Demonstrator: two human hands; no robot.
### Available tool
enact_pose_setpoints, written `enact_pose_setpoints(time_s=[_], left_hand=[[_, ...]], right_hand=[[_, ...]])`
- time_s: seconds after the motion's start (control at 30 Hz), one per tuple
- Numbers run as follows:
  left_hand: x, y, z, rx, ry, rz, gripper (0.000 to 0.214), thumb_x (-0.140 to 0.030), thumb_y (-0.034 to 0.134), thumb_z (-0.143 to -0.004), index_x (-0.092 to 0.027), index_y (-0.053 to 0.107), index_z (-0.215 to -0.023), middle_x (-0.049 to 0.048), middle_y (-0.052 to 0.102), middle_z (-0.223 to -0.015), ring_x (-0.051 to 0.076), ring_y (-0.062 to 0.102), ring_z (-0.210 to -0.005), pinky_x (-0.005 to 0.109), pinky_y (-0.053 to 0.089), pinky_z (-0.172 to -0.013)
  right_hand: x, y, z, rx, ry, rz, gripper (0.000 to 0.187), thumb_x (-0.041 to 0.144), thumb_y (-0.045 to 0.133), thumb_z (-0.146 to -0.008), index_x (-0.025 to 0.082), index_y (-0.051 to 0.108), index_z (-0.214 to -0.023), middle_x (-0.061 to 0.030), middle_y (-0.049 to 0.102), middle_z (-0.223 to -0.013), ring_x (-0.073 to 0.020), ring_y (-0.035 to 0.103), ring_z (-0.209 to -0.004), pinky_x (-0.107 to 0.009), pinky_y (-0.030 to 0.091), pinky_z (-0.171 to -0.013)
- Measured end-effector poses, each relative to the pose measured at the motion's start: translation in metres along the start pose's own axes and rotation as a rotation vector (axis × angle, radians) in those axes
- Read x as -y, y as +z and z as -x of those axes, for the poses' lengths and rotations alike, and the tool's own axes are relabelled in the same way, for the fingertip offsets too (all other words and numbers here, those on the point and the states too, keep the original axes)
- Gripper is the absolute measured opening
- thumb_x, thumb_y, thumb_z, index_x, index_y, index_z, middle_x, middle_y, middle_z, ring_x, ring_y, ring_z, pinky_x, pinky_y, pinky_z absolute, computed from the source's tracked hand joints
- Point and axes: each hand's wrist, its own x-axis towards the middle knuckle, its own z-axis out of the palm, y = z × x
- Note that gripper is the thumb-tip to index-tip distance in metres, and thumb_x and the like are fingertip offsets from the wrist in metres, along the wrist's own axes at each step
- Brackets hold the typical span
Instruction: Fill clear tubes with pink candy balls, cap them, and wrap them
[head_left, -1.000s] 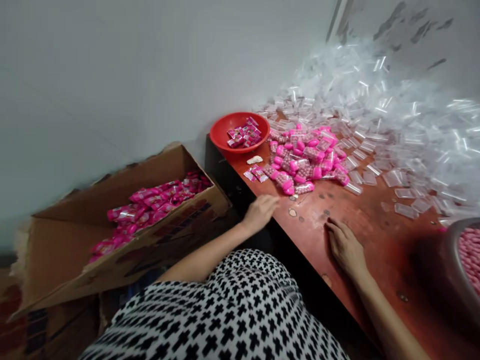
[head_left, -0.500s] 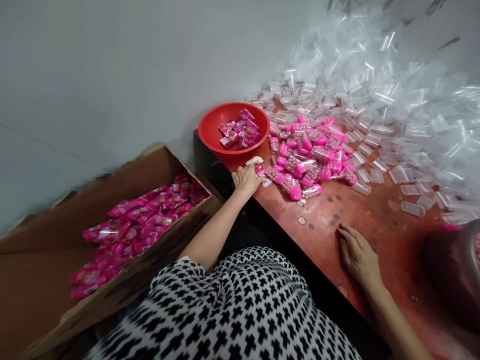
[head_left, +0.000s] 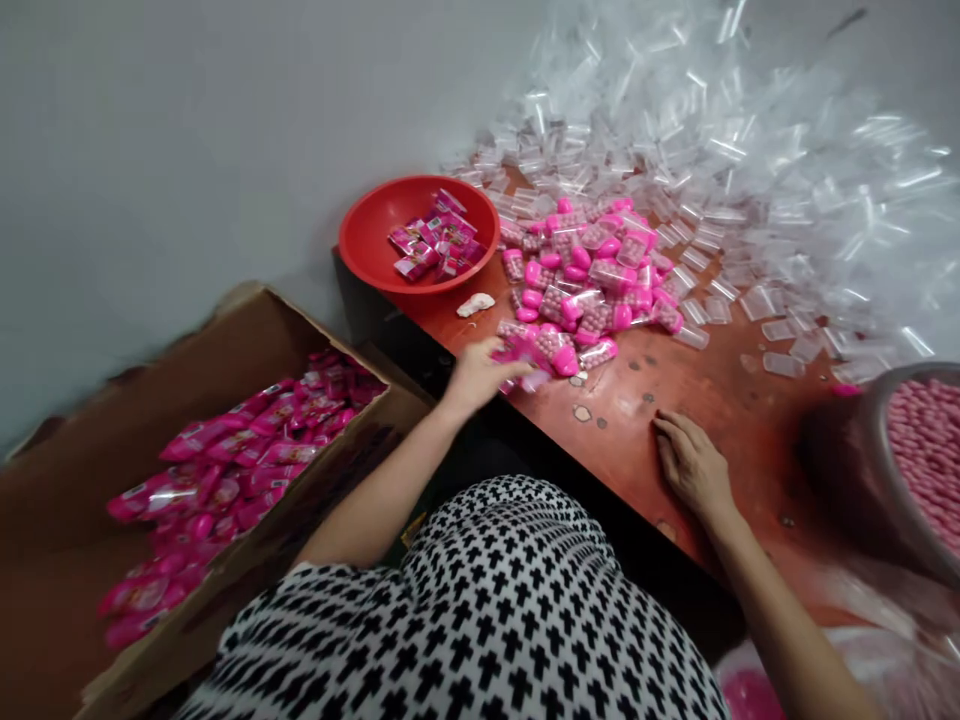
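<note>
My left hand point(head_left: 472, 375) is at the near left corner of the red-brown table point(head_left: 720, 420), its fingers closed on a small pink packet point(head_left: 519, 352), blurred by motion. My right hand point(head_left: 690, 465) lies flat on the table with fingers stretched out, holding nothing. Just beyond the left hand is a pile of clear tubes filled with pink candy and capped in pink point(head_left: 592, 270). A red bowl point(head_left: 375, 230) at the table's far left corner holds several pink packets point(head_left: 435, 240).
A big heap of empty clear tubes point(head_left: 750, 160) covers the back of the table. A grey basin of pink candy balls point(head_left: 919, 465) stands at the right. An open cardboard box point(head_left: 150, 400) with pink packed packets point(head_left: 232, 460) sits left of the table. A small white scrap point(head_left: 475, 304) lies by the bowl.
My left hand reached to the packets by the tube pile, closed on one and drew back toward the table edge. My right hand stayed flat. The view shifted right.
</note>
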Motion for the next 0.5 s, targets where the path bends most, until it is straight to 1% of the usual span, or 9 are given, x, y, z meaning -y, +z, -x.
enact_pose_setpoints(time_s=[0.07, 0.13, 0.2, 0.23, 0.27, 0.3, 0.37, 0.43, 0.5], left_hand=[[-0.013, 0.046, 0.014, 0.314, 0.025, -0.021, 0.034, -0.041, 0.077, -0.068, -0.015, 0.072, -0.088, -0.0007, 0.066, -0.069, 0.016, 0.059, -0.063, 0.025, 0.044, -0.059], [-0.027, 0.093, 0.025, 0.478, 0.147, -0.219, 0.033, -0.044, 0.078, -0.069, -0.016, 0.073, -0.085, 0.0017, 0.068, -0.073, 0.02, 0.063, -0.072, 0.028, 0.047, -0.065], [-0.038, 0.13, 0.032, 0.531, 0.299, -0.469, 0.032, -0.044, 0.075, -0.074, -0.019, 0.073, -0.092, 0.0051, 0.071, -0.086, 0.026, 0.065, -0.085, 0.032, 0.05, -0.073], [-0.042, 0.141, 0.034, 0.525, 0.363, -0.547, 0.031, -0.041, 0.074, -0.077, -0.019, 0.072, -0.099, 0.0069, 0.071, -0.096, 0.027, 0.064, -0.095, 0.034, 0.05, -0.079], [-0.045, 0.146, 0.034, 0.501, 0.427, -0.598, 0.033, -0.039, 0.071, -0.08, -0.02, 0.071, -0.107, 0.0084, 0.07, -0.107, 0.028, 0.062, -0.104, 0.036, 0.049, -0.086], [-0.046, 0.145, 0.032, 0.463, 0.487, -0.622, 0.037, -0.038, 0.069, -0.083, -0.019, 0.068, -0.115, 0.0096, 0.067, -0.117, 0.029, 0.058, -0.113, 0.036, 0.047, -0.092], [-0.044, 0.127, 0.024, 0.349, 0.577, -0.642, 0.045, -0.04, 0.062, -0.089, -0.018, 0.06, -0.128, 0.0109, 0.061, -0.128, 0.028, 0.052, -0.122, 0.037, 0.041, -0.103], [-0.035, 0.092, 0.009, 0.176, 0.591, -0.684, 0.046, -0.041, 0.05, -0.095, -0.02, 0.055, -0.136, 0.0102, 0.06, -0.128, 0.027, 0.05, -0.12, 0.038, 0.036, -0.106], [-0.023, 0.05, -0.012, -0.041, 0.454, -0.742, 0.043, -0.04, 0.038, -0.1, -0.022, 0.057, -0.133, 0.0102, 0.06, -0.124, 0.027, 0.049, -0.118, 0.039, 0.034, -0.106]], right_hand=[[0.0, -0.001, -0.001, 0.002, 0.023, -0.031, 0.026, 0.028, 0.048, -0.093, 0.021, 0.067, -0.11, -0.0123, 0.071, -0.12, -0.0259, 0.067, -0.111, -0.046, 0.055, -0.097], [-0.001, -0.004, -0.001, -0.021, 0.071, -0.078, 0.026, 0.029, 0.047, -0.094, 0.021, 0.068, -0.107, -0.0126, 0.071, -0.119, -0.0254, 0.067, -0.111, -0.046, 0.055, -0.097], [-0.003, -0.007, 0.001, -0.08, 0.154, -0.151, 0.026, 0.031, 0.047, -0.094, 0.021, 0.068, -0.104, -0.0122, 0.071, -0.117, -0.0247, 0.067, -0.11, -0.046, 0.054, -0.098], [-0.003, -0.009, 0.004, -0.119, 0.206, -0.191, 0.025, 0.032, 0.047, -0.094, 0.021, 0.069, -0.103, -0.0119, 0.072, -0.116, -0.0243, 0.068, -0.109, -0.047, 0.053, -0.099], [-0.004, -0.01, 0.006, -0.156, 0.258, -0.23, 0.025, 0.033, 0.048, -0.093, 0.021, 0.069, -0.101, -0.0117, 0.072, -0.114, -0.0242, 0.068, -0.108, -0.047, 0.053, -0.099], [-0.004, -0.011, 0.009, -0.191, 0.306, -0.261, 0.025, 0.034, 0.049, -0.093, 0.021, 0.069, -0.1, -0.0115, 0.073, -0.112, -0.0242, 0.069, -0.106, -0.047, 0.053, -0.099], [-0.004, -0.013, 0.015, -0.232, 0.368, -0.295, 0.024, 0.035, 0.051, -0.091, 0.021, 0.069, -0.1, -0.0114, 0.073, -0.111, -0.0245, 0.069, -0.105, -0.048, 0.052, -0.1], [-0.004, -0.013, 0.019, -0.238, 0.379, -0.294, 0.024, 0.035, 0.052, -0.09, 0.021, 0.069, -0.1, -0.0116, 0.072, -0.112, -0.0251, 0.068, -0.105, -0.049, 0.051, -0.1], [-0.004, -0.013, 0.021, -0.228, 0.365, -0.271, 0.024, 0.035, 0.052, -0.09, 0.021, 0.069, -0.1, -0.0116, 0.072, -0.111, -0.0257, 0.068, -0.105, -0.049, 0.051, -0.1]])
